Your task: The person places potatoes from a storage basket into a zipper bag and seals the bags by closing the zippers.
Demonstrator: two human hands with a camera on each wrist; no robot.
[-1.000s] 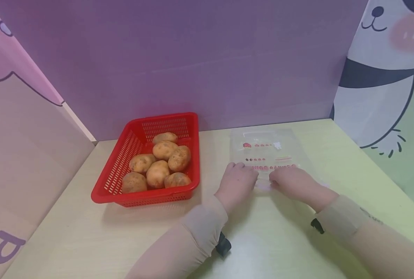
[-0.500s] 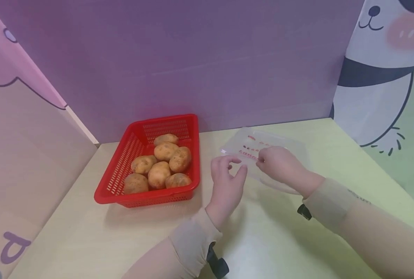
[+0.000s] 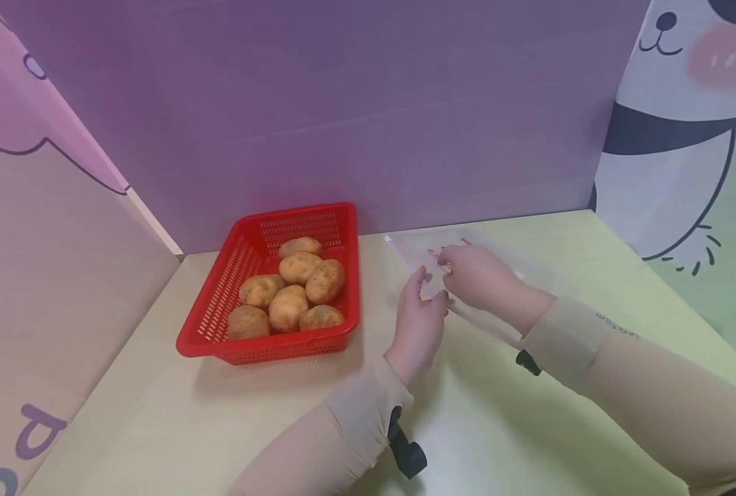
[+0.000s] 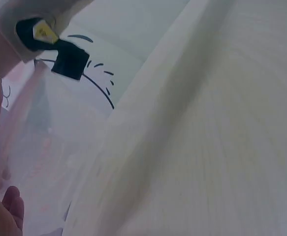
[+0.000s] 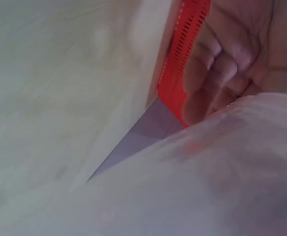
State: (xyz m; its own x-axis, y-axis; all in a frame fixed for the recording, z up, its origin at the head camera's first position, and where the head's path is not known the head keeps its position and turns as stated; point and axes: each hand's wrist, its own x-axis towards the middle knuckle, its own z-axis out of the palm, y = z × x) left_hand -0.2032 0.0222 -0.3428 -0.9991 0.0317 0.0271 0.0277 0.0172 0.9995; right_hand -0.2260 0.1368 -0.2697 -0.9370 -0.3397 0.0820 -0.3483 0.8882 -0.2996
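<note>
Turning the clear bag [image 3: 423, 246] askew is the newest change: its near edge, which ran roughly square to the person a second ago, now slants from the back of the table [image 3: 479, 427], at left, down toward the right sleeve [image 3: 566, 337]. The right hand [image 3: 484, 277] has its fingers curled at the bag and appears to pinch it; the right wrist view shows the plastic running up to those bent fingers, though the exact pinch point is hidden. The left hand [image 3: 418, 329] is right at the slanting edge, thumb and forefinger apart with a modest gap between them; I cannot tell whether it touches the film. For the work in hand, I judge this to be handling of the bag's edge, with the right hand keeping hold while the left has no sure hold. A second ago both hands were together at the near edge of a flat bag; half a second ago the left was clear of the plastic, its fingers spread wider, and since then it has come close to the edge again. The bag lies on the right half of the table, partly lifted at the hands. To its left, the red basket [image 3: 262, 346] sits where it did, its seven potatoes [image 3: 288, 308] undisturbed.
</note>
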